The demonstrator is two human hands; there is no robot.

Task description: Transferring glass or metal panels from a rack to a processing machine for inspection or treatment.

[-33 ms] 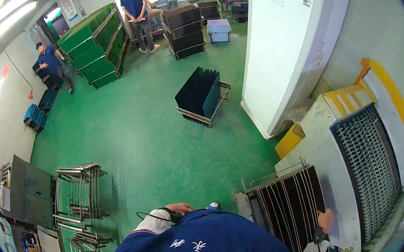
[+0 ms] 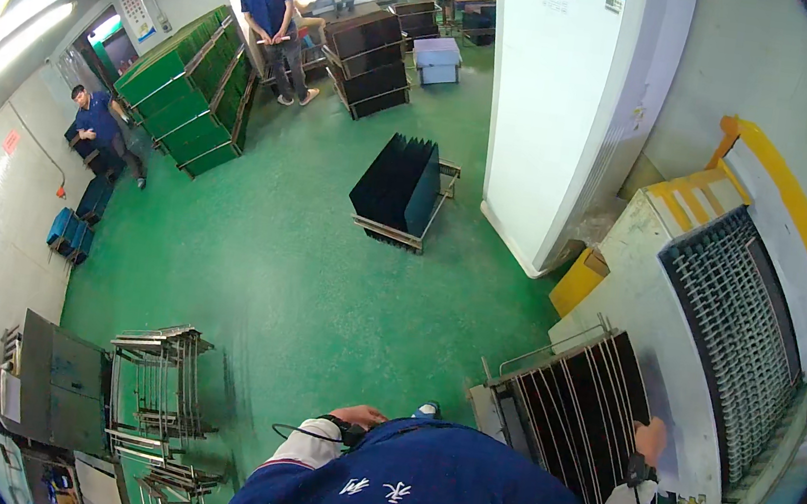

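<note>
One hand, the right (image 2: 648, 440), is at the outer edge of the dark panels (image 2: 628, 365) in the metal-rod rack (image 2: 555, 348), beside the roller machine (image 2: 732, 328); whether its fingers pinch an edge cannot be determined. Left hand (image 2: 360, 415): positioned by the blue jacket (image 2: 457, 475), apart from the rack; finger state likewise indeterminable. Step in hand, as judged: handling at the rack. Next move calls for a secure edge hold, clear of the rods.

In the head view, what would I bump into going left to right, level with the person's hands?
Grey cabinet, metal stands, left hand, rack of dark panels, right hand, bank of rollers.
</note>
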